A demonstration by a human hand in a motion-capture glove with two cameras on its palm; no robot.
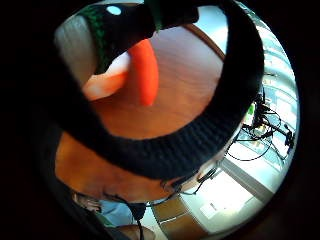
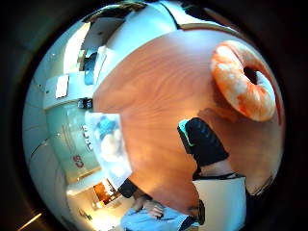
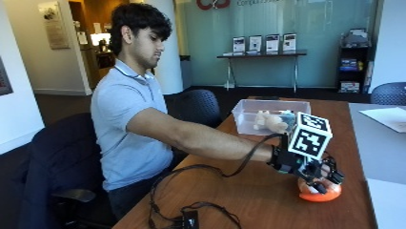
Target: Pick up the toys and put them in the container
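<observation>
Low over the bench (image 3: pixel 266 191), the gloved right hand (image 3: pixel 310 169) sits atop an orange toy (image 3: pixel 320 192), fingers curled down against it; whether they actually grip it I cannot tell. Toy: plush, curled like a shrimp into a ring, orange mottled with white, dark hole at its middle, lying on the wood near the bench's near right corner. Thumb side palm view shows the ring (image 2: pixel 243 86) just beside a black gloved fingertip (image 2: pixel 204 142). Farther along the bench, well apart, stands a clear plastic container (image 3: pixel 269 114) holding pale soft toys (image 3: pixel 271 122). Cables trail from the wrist across the wood to the near edge.
</observation>
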